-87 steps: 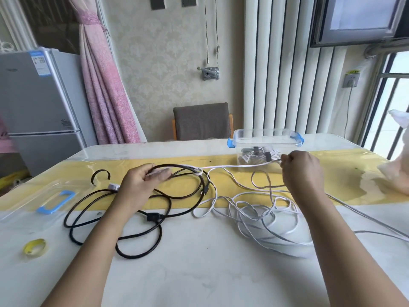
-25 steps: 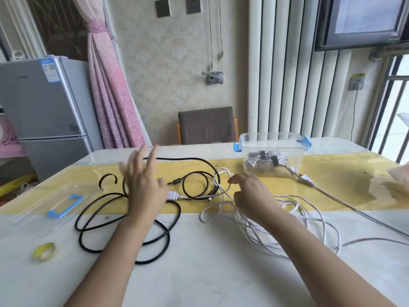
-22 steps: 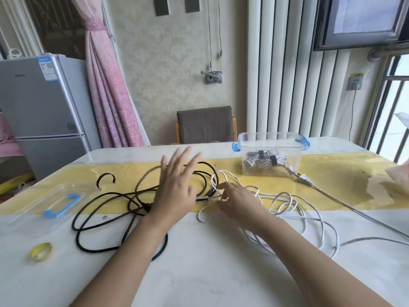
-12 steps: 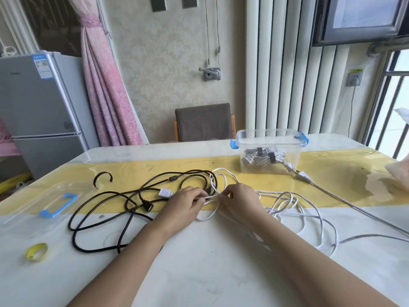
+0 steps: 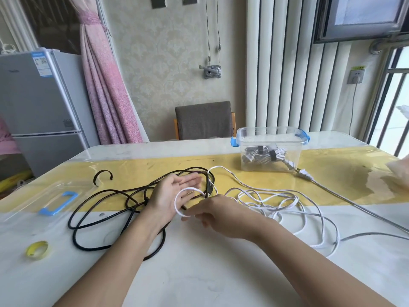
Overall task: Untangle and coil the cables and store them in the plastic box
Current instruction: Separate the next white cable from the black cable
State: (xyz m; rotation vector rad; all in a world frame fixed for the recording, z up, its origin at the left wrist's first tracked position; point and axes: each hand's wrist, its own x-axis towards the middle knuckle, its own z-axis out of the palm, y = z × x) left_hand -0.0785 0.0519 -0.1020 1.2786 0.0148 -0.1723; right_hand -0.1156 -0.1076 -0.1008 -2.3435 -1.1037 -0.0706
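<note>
cable (image 5: 176,201) over L hand (image 5: 170,194), R hand (image 5: 221,210) (pinching)

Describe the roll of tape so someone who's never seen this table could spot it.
Take the big pale table with the yellow strip, and go to its near left corner. There, nearer than the clear lid with the blue handle, lies the roll of tape. It is a small yellow ring, unlike the large black cable loops beside it.
</note>
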